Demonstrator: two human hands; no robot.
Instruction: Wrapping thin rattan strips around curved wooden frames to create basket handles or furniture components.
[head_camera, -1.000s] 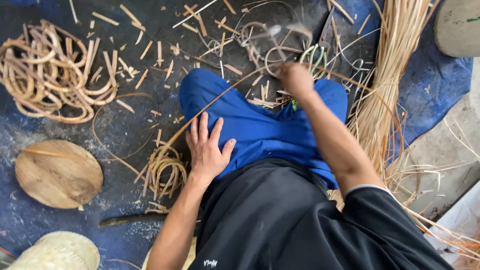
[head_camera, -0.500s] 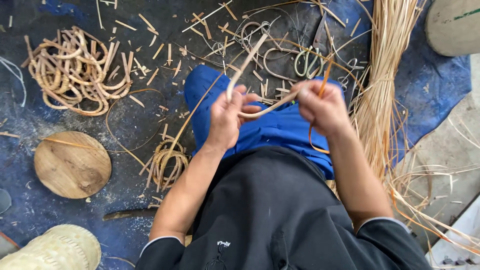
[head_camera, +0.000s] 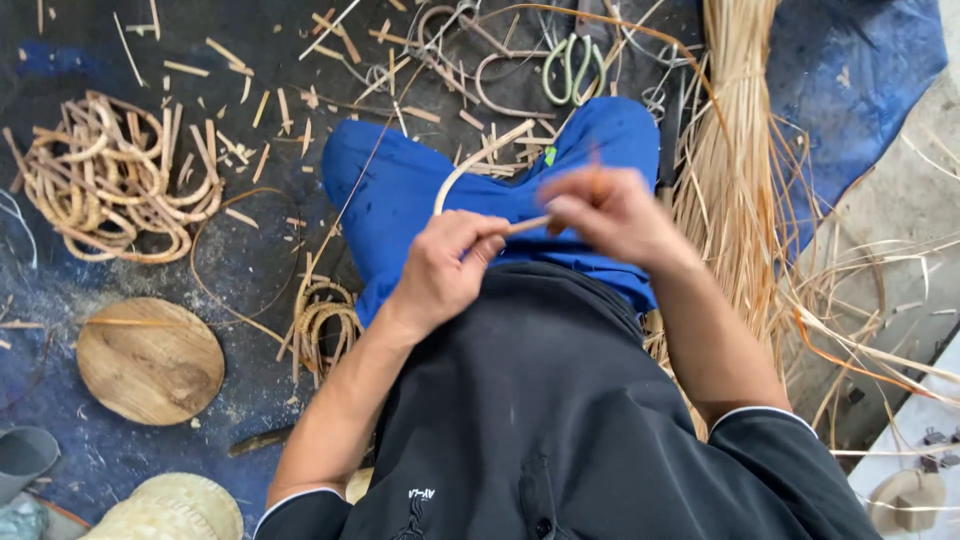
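Observation:
I sit on the floor in blue trousers (head_camera: 400, 190) and a black shirt. My left hand (head_camera: 445, 270) grips the lower end of a curved pale rattan cane (head_camera: 475, 155) that arcs up over my lap. My right hand (head_camera: 610, 215), blurred by motion, pinches the same cane's end together with a thin orange-brown strip (head_camera: 640, 35) that loops away over the floor. The two hands meet in front of my waist, almost touching.
A heap of bent cane pieces (head_camera: 110, 190) lies at the left. A round wooden disc (head_camera: 150, 360) and a small coil of strips (head_camera: 325, 325) lie beside my left leg. Green-handled scissors (head_camera: 572, 65) lie beyond my knees. A long bundle of rattan strips (head_camera: 740, 170) runs along my right.
My left hand left my thigh and took hold of the curved cane. My right hand came back from the floor ahead, and both hands drew in toward my waist.

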